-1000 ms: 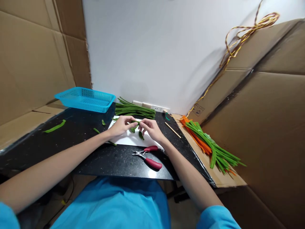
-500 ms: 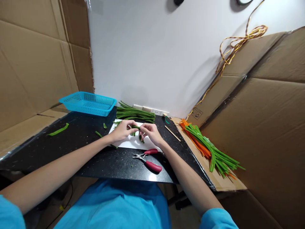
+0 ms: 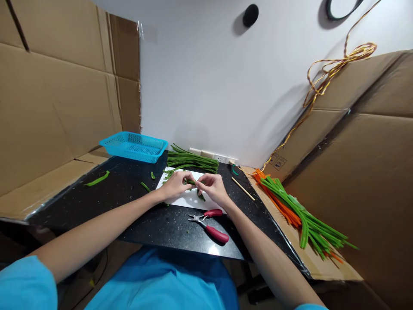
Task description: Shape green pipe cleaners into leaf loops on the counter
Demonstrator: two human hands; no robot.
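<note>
My left hand (image 3: 177, 185) and my right hand (image 3: 213, 188) meet over a white sheet (image 3: 182, 202), fingertips pinched. Between them they hold a short dark green pipe cleaner piece (image 3: 190, 182); its ends are partly hidden by my fingers. Another dark green piece (image 3: 201, 197) hangs or lies just below my right fingers; I cannot tell which. More small green bits (image 3: 168, 174) lie on the sheet beside my left hand. Nearer to me, wire cutters (image 3: 217, 234) with red handles rest on the black tabletop, jaws pointing left.
Behind the sheet lies a dark green pipe cleaner bundle (image 3: 193, 161). A blue plastic basket (image 3: 135, 148) stands back left, with a loose green strip (image 3: 97, 178) in front. On the right are a wooden stick (image 3: 243, 188), orange pipe cleaners (image 3: 284, 210) and bright green ones (image 3: 300, 211).
The camera view has shifted, moving the whole scene right and down in the picture. Both hands stay together over the sheet, still pinching the green piece, with small finger movements.
</note>
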